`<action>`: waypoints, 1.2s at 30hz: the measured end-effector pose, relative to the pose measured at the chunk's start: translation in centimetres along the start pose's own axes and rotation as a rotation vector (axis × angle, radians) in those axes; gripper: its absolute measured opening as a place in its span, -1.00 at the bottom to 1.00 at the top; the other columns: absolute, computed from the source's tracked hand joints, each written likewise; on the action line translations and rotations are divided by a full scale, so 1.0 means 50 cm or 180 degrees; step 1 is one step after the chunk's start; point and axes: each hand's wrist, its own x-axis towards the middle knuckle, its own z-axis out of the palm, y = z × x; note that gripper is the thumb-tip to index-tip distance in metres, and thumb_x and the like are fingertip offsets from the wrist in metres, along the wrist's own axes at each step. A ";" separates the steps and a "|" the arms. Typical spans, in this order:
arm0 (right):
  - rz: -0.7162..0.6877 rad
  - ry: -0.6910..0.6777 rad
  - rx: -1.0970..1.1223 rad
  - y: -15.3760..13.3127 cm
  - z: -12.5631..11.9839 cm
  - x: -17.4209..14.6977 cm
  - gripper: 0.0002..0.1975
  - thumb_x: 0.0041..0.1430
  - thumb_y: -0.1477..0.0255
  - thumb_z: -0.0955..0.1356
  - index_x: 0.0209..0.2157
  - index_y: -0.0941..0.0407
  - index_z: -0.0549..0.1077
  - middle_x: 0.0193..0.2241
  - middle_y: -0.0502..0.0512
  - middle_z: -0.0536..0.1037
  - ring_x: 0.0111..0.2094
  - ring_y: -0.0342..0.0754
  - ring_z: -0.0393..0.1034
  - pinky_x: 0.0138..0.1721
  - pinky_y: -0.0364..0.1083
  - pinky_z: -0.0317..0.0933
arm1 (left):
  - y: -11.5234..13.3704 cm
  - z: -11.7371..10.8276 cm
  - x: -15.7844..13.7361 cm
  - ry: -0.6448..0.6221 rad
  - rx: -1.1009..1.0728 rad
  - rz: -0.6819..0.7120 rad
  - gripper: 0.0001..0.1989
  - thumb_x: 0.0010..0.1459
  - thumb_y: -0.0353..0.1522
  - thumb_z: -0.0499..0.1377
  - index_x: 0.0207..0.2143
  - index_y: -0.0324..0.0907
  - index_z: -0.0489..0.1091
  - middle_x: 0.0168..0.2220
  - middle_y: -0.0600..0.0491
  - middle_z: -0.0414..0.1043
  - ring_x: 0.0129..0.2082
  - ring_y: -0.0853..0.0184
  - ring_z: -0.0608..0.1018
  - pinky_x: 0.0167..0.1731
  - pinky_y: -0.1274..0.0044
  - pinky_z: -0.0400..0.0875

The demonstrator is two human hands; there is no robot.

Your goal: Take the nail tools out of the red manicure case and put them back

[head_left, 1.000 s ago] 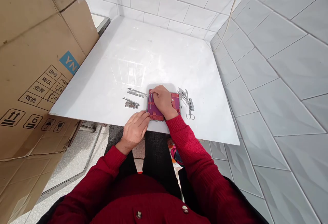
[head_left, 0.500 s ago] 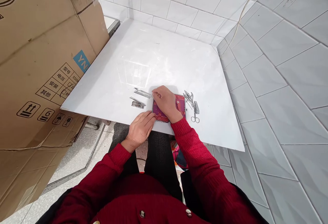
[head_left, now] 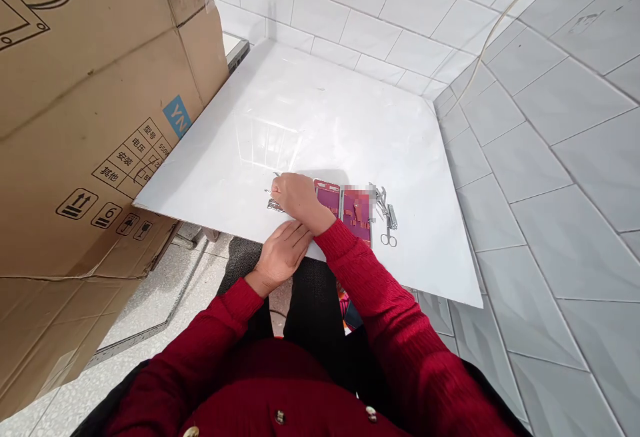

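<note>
A manicure case lies open on the table, its lining purple and red with small loops. My right hand is over the metal tools left of the case, with curled fingers; what they grip, if anything, is hidden. Beneath my right wrist, my left hand rests at the table's front edge near the case's lower left corner, fingers stretched out and partly covered. To the right of the case lie small scissors, a nail clipper and nippers. Part of the case's right half is blurred.
The white tabletop carries the case and tools. A large cardboard box stands along its left side. Tiled walls border the back and right, with a thin cable in the corner.
My right hand has moved left from inside the case to the tools beside it. My left hand has hardly moved. The camera view has shifted slightly.
</note>
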 end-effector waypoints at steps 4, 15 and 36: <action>0.0074 -0.0134 -0.0153 -0.008 0.004 0.011 -0.70 0.37 0.55 0.24 -0.16 0.19 0.63 -0.18 0.27 0.68 -0.18 0.08 0.55 -0.28 -0.06 0.18 | 0.000 0.003 -0.003 0.0078 0.0043 0.0030 -0.72 0.46 -0.47 0.06 0.12 -0.22 0.46 0.06 -0.13 0.62 0.16 0.15 0.61 0.20 0.20 0.55; 0.0088 0.0153 0.0207 0.004 0.011 0.013 -0.79 0.27 0.54 0.29 -0.26 0.15 0.58 -0.27 0.21 0.67 -0.26 0.07 0.52 -0.30 -0.03 0.13 | 0.003 -0.003 0.003 0.0064 0.0121 0.0025 -0.72 0.49 -0.45 0.02 0.12 -0.22 0.46 0.10 -0.08 0.61 0.18 0.19 0.59 0.17 0.27 0.56; 0.1025 0.1962 0.3667 0.240 0.102 -0.076 -0.68 0.13 0.34 0.38 -0.08 0.11 0.57 -0.58 -0.12 0.51 -0.51 -0.09 0.41 -0.35 -0.07 0.32 | 0.007 -0.020 0.022 -0.0092 0.0059 -0.0069 -0.68 0.46 -0.49 0.02 0.13 -0.19 0.47 0.13 -0.10 0.59 0.24 0.14 0.55 0.24 0.23 0.48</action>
